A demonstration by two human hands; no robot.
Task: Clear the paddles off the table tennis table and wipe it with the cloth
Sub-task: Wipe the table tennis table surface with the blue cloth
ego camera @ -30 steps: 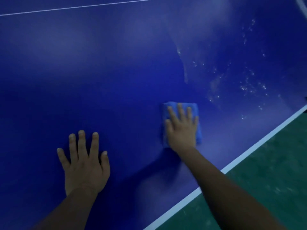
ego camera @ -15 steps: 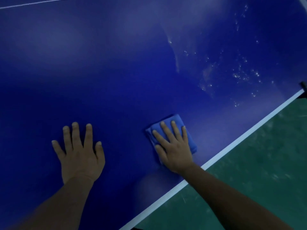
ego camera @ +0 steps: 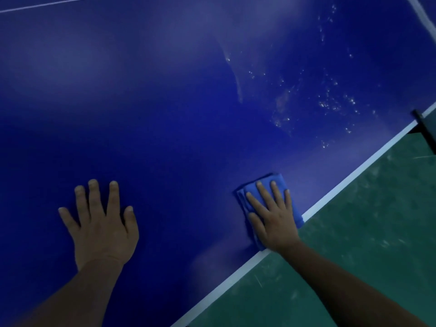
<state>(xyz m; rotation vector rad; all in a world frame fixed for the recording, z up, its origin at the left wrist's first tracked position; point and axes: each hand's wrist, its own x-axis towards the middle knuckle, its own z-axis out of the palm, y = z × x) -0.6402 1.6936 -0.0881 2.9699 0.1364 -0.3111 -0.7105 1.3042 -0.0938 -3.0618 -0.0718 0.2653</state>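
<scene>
Nearest, the left hand (ego camera: 100,228) is lying flat at 7 o'clock, fingers spread, grasping nothing; likely bracing the body. The right hand (ego camera: 273,218) at 4 o'clock is pressing one folded cloth (ego camera: 273,181) with straight fingers against the table (ego camera: 165,114), right at its white edge line (ego camera: 354,175). Farther, at 1 o'clock, many droplets (ego camera: 330,105) are waiting. Paddles in view: zero.
</scene>
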